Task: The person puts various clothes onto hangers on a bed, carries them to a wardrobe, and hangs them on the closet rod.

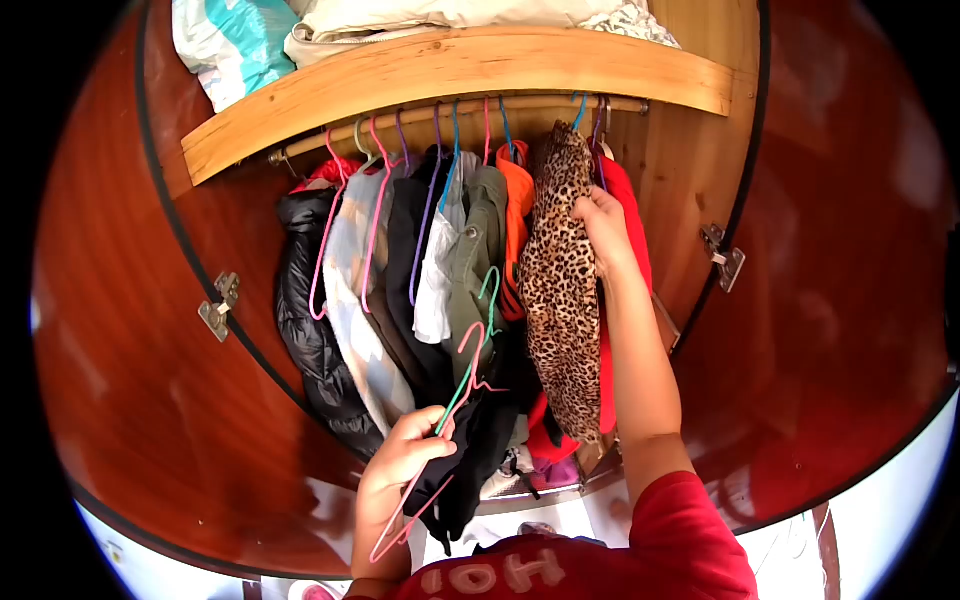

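Note:
My left hand [408, 450] is closed around two hangers, a pink hanger [470, 372] and a green hanger [487, 310], held low in front of the wardrobe. Their hooks point up. My right hand [600, 222] grips the edge of a leopard-print garment [560, 290], which hangs from a blue hook on the rod [430, 112]. Just behind it, to the right, hangs a red garment [622, 200]. Left of it on the rod is an orange garment [515, 185], then an olive-green jacket [478, 235].
A black puffer jacket [308, 290] and a pale checked garment [352, 240] hang at the left. Folded cloth [440, 14] and a plastic bag [240, 45] lie on the shelf above. Open doors with hinges [220, 305] flank the wardrobe. Dark clothing [480, 470] hangs low in the middle.

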